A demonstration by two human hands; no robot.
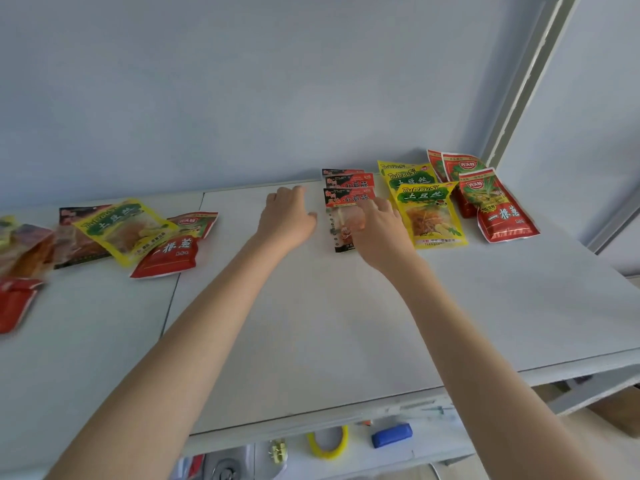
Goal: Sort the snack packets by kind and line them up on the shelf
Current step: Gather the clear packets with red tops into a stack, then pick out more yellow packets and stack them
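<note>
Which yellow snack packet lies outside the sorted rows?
The yellow plastic packet lying askew atop the mixed pile at left; the other two yellow packets overlap in line beside the right hand.

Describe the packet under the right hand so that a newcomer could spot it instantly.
Start at the right end of the white shelf. Three columns lie there, and the leftmost is black and red. The front black-and-red packet is the one the right hand touches, with yellow packets on its right.
</note>
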